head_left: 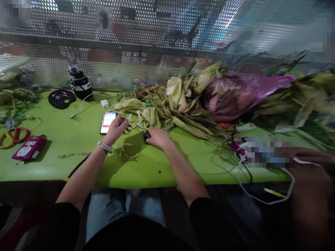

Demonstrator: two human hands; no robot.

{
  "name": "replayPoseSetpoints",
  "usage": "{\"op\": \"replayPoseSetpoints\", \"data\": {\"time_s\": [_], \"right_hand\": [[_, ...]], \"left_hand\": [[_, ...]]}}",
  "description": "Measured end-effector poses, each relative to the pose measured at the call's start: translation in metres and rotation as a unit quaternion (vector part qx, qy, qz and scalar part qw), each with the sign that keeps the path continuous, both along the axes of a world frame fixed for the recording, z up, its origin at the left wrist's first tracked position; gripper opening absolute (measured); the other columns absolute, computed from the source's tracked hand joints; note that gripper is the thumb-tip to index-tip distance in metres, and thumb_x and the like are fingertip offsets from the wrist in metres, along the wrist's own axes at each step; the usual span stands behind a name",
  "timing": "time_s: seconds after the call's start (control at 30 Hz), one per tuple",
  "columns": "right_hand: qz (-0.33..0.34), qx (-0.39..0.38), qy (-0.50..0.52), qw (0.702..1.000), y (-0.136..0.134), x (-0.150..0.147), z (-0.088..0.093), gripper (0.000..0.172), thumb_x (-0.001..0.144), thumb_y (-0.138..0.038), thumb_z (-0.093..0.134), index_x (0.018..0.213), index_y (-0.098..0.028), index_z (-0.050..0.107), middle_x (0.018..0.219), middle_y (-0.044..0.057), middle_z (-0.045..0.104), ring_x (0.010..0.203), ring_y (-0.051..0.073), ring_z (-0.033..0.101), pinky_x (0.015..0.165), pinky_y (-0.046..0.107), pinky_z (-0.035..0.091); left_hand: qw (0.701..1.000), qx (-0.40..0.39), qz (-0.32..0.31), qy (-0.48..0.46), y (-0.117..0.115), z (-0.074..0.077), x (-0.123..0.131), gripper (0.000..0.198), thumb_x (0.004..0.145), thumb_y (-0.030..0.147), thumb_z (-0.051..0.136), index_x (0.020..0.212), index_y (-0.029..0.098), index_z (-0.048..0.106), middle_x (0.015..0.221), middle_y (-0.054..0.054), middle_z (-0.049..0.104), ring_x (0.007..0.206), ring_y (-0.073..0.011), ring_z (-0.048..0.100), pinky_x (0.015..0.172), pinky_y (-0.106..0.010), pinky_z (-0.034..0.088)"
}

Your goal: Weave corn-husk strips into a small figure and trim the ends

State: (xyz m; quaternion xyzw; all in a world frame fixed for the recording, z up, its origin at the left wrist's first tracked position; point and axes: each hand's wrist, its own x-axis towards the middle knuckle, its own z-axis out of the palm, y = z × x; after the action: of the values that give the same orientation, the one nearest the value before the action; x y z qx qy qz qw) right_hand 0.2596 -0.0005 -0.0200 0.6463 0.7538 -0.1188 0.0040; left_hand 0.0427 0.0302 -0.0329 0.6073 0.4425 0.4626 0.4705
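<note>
My left hand (pixel 119 126), with a pale band on its wrist, pinches a small piece of corn husk (pixel 128 118) beside a lit phone (pixel 108 122). To its right, my right hand (pixel 157 136) is closed around the handles of a pair of scissors (pixel 142 130). The blades point up and left, toward the left hand. Just beyond both hands lies a heap of dried corn husks (pixel 157 99). A folded husk bundle (pixel 151 116) rests at its near edge. Thin husk scraps (pixel 125 151) lie on the green table (pixel 141 176) between my forearms.
A dark bottle (pixel 80 83), a black palette-shaped piece (pixel 62 99), a white charger (pixel 105 103) and cable stand left. Further left are red-and-yellow-handled scissors (pixel 19 135) and a purple box (pixel 30 148). A pink plastic bag (pixel 232 94) sits right, near another person's arm (pixel 311 174) and loose cables.
</note>
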Motion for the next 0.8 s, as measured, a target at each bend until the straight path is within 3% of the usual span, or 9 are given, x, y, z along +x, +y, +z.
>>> {"op": "replayPoseSetpoints", "data": {"time_s": [0.17, 0.33, 0.43, 0.5, 0.57, 0.67, 0.73, 0.8], "right_hand": [[-0.011, -0.019, -0.016, 1.0, 0.003, -0.003, -0.004, 0.04, 0.076, -0.035, 0.07, 0.108, -0.015, 0.058, 0.098, 0.017, 0.07, 0.087, 0.029, 0.067, 0.069, 0.035, 0.048], [0.039, 0.002, 0.005, 0.999, 0.004, 0.007, -0.001, 0.045, 0.074, -0.027, 0.072, 0.115, -0.016, 0.057, 0.096, 0.011, 0.07, 0.083, 0.024, 0.065, 0.067, 0.03, 0.045], [0.035, 0.033, 0.069, 0.996, 0.007, 0.018, 0.001, 0.038, 0.071, -0.024, 0.073, 0.107, -0.018, 0.063, 0.097, 0.008, 0.069, 0.088, 0.022, 0.063, 0.073, 0.029, 0.044], [0.005, 0.03, 0.166, 0.986, 0.011, 0.027, 0.002, 0.037, 0.069, -0.023, 0.073, 0.105, -0.018, 0.063, 0.094, 0.005, 0.068, 0.082, 0.019, 0.062, 0.072, 0.029, 0.044], [-0.02, 0.009, 0.322, 0.946, 0.015, 0.035, 0.002, 0.04, 0.068, -0.024, 0.073, 0.106, -0.017, 0.062, 0.09, 0.003, 0.067, 0.076, 0.015, 0.06, 0.071, 0.028, 0.045], [-0.02, -0.036, 0.55, 0.834, 0.018, 0.042, 0.003, 0.047, 0.066, -0.026, 0.075, 0.109, -0.017, 0.059, 0.088, 0.002, 0.066, 0.078, 0.013, 0.061, 0.075, 0.028, 0.049], [-0.01, -0.079, 0.631, 0.771, 0.019, 0.041, 0.004, 0.052, 0.062, -0.025, 0.08, 0.11, -0.017, 0.059, 0.09, 0.002, 0.067, 0.082, 0.013, 0.064, 0.076, 0.027, 0.05], [-0.008, -0.114, 0.669, 0.735, 0.018, 0.036, 0.003, 0.057, 0.058, -0.024, 0.085, 0.109, -0.018, 0.061, 0.092, 0.002, 0.069, 0.08, 0.012, 0.064, 0.069, 0.023, 0.05]], "left_hand": [[1.0, -0.013, 0.012, -0.009, 0.0, 0.001, 0.0, 0.028, 0.087, 0.041, 0.062, 0.095, 0.016, 0.053, 0.083, -0.006, 0.071, 0.064, -0.0123, 0.068, 0.05, -0.02, 0.045], [1.0, -0.022, 0.015, 0.008, 0.0, 0.002, -0.002, 0.027, 0.086, 0.041, 0.063, 0.094, 0.016, 0.057, 0.083, -0.006, 0.072, 0.068, -0.013, 0.068, 0.054, -0.021, 0.047], [0.999, -0.019, 0.035, -0.028, 0.001, 0.003, -0.002, 0.023, 0.085, 0.037, 0.063, 0.093, 0.017, 0.054, 0.079, -0.004, 0.07, 0.064, -0.0124, 0.067, 0.051, -0.02, 0.045], [0.998, -0.014, 0.045, -0.046, 0.002, 0.004, -0.003, 0.021, 0.084, 0.034, 0.061, 0.092, 0.018, 0.051, 0.078, -0.003, 0.069, 0.061, -0.0115, 0.065, 0.048, -0.019, 0.043], [0.997, -0.013, 0.05, -0.056, 0.002, 0.005, -0.004, 0.018, 0.084, 0.031, 0.06, 0.091, 0.018, 0.049, 0.077, -0.002, 0.069, 0.058, -0.0102, 0.063, 0.046, -0.019, 0.04], [0.996, -0.025, 0.052, -0.067, 0.002, 0.006, -0.004, 0.016, 0.083, 0.028, 0.058, 0.089, 0.019, 0.047, 0.073, 0.0, 0.067, 0.052, -0.0081, 0.057, 0.043, -0.018, 0.035], [0.996, -0.026, 0.053, -0.073, 0.001, 0.006, -0.004, 0.017, 0.083, 0.029, 0.059, 0.091, 0.019, 0.048, 0.072, 0.0, 0.067, 0.05, -0.0074, 0.054, 0.044, -0.018, 0.034], [0.995, -0.022, 0.052, -0.08, 0.002, 0.005, -0.003, 0.021, 0.083, 0.032, 0.062, 0.096, 0.018, 0.051, 0.072, 0.0, 0.067, 0.05, -0.0071, 0.053, 0.045, -0.018, 0.035]]}}
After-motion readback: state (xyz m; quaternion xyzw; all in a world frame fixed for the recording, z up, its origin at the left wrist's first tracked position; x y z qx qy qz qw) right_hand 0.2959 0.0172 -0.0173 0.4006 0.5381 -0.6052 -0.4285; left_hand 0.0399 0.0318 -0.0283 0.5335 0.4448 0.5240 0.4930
